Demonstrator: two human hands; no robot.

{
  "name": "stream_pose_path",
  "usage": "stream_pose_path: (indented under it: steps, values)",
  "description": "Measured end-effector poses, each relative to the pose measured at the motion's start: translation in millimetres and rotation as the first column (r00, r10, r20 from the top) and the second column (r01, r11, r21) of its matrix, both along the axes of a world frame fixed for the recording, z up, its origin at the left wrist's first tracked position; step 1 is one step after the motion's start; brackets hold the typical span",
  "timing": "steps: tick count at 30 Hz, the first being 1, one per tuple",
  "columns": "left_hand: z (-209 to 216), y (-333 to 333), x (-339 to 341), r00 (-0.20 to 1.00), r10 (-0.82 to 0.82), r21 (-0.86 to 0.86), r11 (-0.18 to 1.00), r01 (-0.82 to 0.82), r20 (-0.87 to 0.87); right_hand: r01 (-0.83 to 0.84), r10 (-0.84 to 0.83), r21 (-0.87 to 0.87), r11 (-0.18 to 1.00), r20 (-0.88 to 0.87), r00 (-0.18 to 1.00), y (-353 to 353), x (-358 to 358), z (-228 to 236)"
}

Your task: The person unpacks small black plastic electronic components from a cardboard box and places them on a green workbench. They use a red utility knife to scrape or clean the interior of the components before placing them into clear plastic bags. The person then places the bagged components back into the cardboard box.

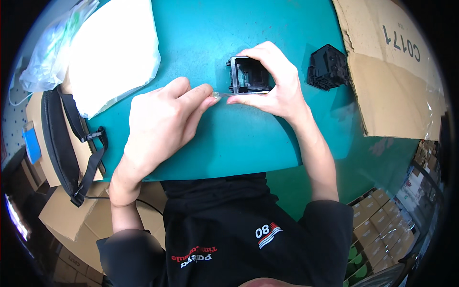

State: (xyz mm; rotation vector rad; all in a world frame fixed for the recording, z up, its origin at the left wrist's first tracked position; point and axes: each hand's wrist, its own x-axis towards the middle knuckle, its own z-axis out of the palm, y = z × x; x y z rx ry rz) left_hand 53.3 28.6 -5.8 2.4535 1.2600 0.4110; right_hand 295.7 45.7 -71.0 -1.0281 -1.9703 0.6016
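My right hand (282,83) grips an open black plastic housing (258,74) just above the table, fingers over its far side and thumb along its near side. Its hollow inside faces up. To the left, my left hand (162,117) pinches a small, clear, film-like piece (216,95) between thumb and fingertips. The piece reaches toward the housing's near left corner; whether it is attached there I cannot tell. Another black plastic housing (328,68) sits apart on the right side of the table, touched by neither hand.
A green mat (215,148) covers the table. A large white sheet or bag (114,52) and clear plastic bags (55,52) lie at the far left, near a black belt bag (62,138). A cardboard box (392,91) borders the right. Cartons (377,220) are stacked lower right.
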Motion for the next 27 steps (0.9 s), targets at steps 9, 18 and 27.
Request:
stream_pose_path:
  steps: [9,18,27]
  values:
    - [-9.1,14.3,2.4,0.999,0.044,0.088,0.995,-0.045,0.015,0.041,-0.042,-0.092,0.995,-0.019,0.999,-4.5,-0.5,2.0]
    - [-10.8,21.2,0.5,0.998,0.069,0.085,0.994,-0.069,0.003,0.037,-0.037,-0.095,0.995,0.000,0.999,-3.7,1.3,0.1]
    - [-14.8,26.8,1.2,0.996,0.080,0.066,0.994,-0.083,0.048,0.041,-0.042,-0.075,0.996,-0.008,0.999,-3.0,1.0,-1.3]
